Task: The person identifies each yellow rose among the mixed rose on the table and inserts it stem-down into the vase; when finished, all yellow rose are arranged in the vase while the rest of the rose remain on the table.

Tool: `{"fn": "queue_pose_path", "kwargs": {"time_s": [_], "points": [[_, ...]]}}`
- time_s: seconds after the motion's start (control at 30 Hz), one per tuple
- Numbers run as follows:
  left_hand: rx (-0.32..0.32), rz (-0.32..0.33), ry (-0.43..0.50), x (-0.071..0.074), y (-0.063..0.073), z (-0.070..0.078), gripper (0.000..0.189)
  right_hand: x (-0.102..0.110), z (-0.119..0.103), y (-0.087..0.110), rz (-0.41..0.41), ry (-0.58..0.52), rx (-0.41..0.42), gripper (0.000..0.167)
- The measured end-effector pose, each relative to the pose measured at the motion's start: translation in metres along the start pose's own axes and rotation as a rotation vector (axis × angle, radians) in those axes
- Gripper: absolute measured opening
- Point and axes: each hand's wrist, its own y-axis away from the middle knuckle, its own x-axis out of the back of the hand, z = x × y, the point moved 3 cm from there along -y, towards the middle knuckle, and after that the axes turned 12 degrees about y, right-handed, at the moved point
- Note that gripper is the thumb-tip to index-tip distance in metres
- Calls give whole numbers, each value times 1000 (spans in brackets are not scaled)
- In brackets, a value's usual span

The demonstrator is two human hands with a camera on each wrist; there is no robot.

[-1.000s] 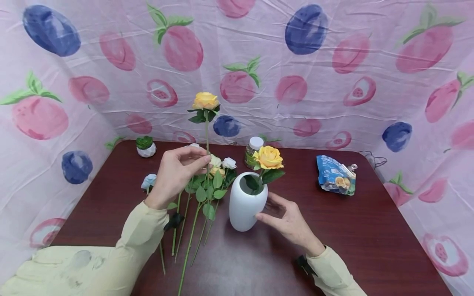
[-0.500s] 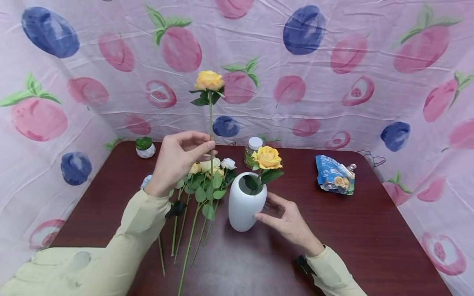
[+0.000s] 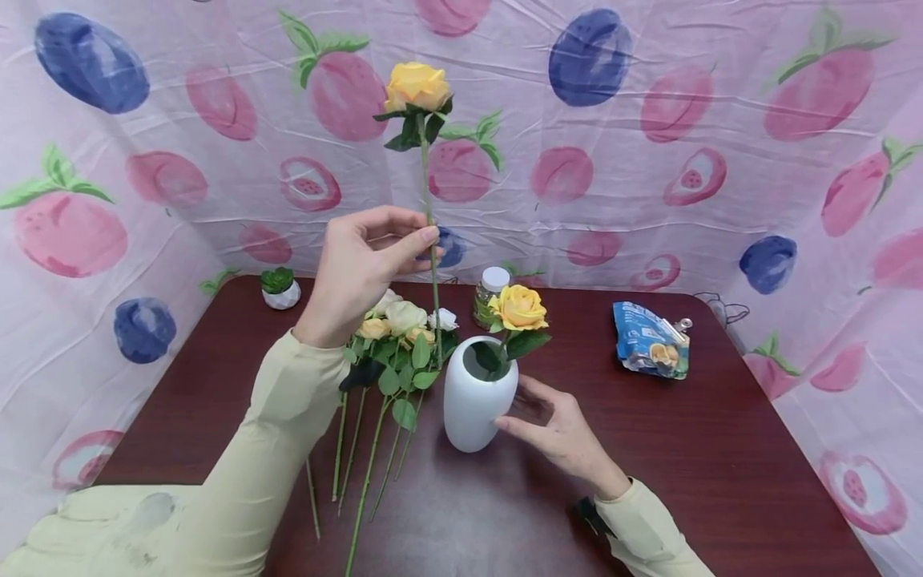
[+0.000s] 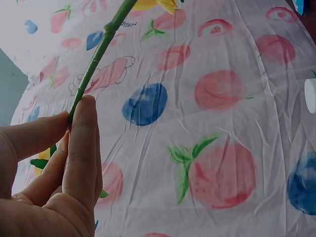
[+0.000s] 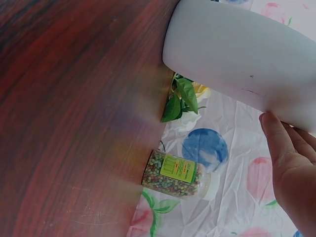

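Observation:
My left hand (image 3: 364, 260) pinches the green stem of a yellow rose (image 3: 417, 86) between thumb and fingers, holding it upright above the table. Its lower stem tip hangs near the rim of the white vase (image 3: 467, 413). In the left wrist view the stem (image 4: 98, 54) rises from between thumb and fingertips. My right hand (image 3: 566, 437) holds the vase by its right side, thumb in front and fingers behind; the right wrist view shows fingertips touching the vase wall (image 5: 232, 54). Another yellow rose (image 3: 519, 308) stands in the vase, leaning right.
Several white and yellow roses (image 3: 405, 317) lie left of the vase, stems toward the front. Behind it stands a white-capped jar (image 3: 494, 280) of coloured pellets. A small potted succulent (image 3: 280, 287) is back left; a clipped blue snack bag (image 3: 649, 340) lies right.
My left hand has lifted the yellow rose upward and slightly right, bringing its stem end up near the vase rim. The right hand and vase have stayed in place.

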Motion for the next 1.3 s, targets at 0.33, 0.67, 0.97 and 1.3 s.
{"fn": "queue_pose_path", "kwargs": {"time_s": [0.33,0.67,0.97,1.3], "points": [[-10,-51,49,-18,-8,-8,17,-1,-2,0,-6,4,-8,61],[-55,-35,81,-24,-14,-6,14,-2,-1,0,-4,-7,7,59],[63,-82,106,-30,-5,-34,16,-3,-2,1,-7,-10,-5,60],[123,-121,-17,-31,15,-56,18,-1,0,0,-1,-6,14,58]]}}
